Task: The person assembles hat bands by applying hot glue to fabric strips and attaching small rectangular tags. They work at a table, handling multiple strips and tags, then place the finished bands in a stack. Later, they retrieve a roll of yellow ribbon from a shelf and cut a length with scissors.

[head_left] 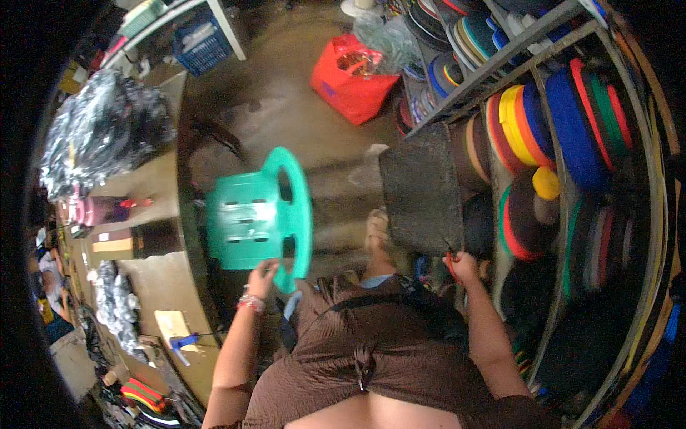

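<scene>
A pair of scissors (449, 259) with red handles is held in my right hand (466, 268), its dark blades pointing away from me. That hand is beside the shelving on the right. My left hand (261, 277) hangs at the near edge of a green plastic chair (246, 214), its fingers loosely bent and nothing seen in them. Whether it touches the chair I cannot tell. The chair has a slotted seat and a curved, pierced backrest and stands by the table on the left.
Rolls of coloured webbing (516, 132) fill the metal rack (561, 236) on the right. A red bag (354, 82) sits on the floor ahead, with a blue crate (202, 46) farther left. Silvery bundles (107, 132) lie on the table (161, 189). A dark mat (421, 196) covers some floor.
</scene>
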`<state>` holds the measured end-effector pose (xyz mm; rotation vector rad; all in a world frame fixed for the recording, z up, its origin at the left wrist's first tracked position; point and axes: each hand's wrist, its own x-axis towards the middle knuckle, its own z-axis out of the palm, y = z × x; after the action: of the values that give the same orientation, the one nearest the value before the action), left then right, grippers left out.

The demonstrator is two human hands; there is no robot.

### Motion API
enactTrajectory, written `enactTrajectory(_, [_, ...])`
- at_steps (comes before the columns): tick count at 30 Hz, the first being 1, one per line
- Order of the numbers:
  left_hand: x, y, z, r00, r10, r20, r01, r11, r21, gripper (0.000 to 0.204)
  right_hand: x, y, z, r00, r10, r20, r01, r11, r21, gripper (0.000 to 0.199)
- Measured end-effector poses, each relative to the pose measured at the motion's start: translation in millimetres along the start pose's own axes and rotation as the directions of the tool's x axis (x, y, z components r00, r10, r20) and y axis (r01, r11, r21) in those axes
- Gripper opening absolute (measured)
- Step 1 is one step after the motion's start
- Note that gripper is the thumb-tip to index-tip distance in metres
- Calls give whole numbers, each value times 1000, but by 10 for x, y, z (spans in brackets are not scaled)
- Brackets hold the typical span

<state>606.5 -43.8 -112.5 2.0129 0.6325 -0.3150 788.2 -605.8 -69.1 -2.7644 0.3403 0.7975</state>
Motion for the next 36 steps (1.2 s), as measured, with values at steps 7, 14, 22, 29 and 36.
enactTrajectory(7, [-330, -92, 377, 864, -504, 6, 487, 831, -270, 24, 990, 156, -865, 959, -217, 184, 212, 976, 45, 28])
enactTrajectory(14, [-363, -261, 271, 729, -682, -52, 576, 653, -492, 23, 1882, -1289, -1047, 890, -318, 328, 298, 948, 113, 17])
enactTrajectory(22, [699, -297, -273, 835, -505, -220, 448, 855, -264, 28, 2567, -3139, -1639, 766, -601, 229, 632, 768, -100, 30])
enactTrajectory(29, [2329, 749, -826, 883, -184, -433, 55, 955, -292, 22, 3831, -4007, -2051, 797, -453, 399, 597, 693, -404, 30])
enactTrajectory(36, [3135, 1241, -887, 887, -322, -331, 255, 939, -228, 30, 5220, -5666, -1859, 613, -260, 746, 745, 503, -437, 35])
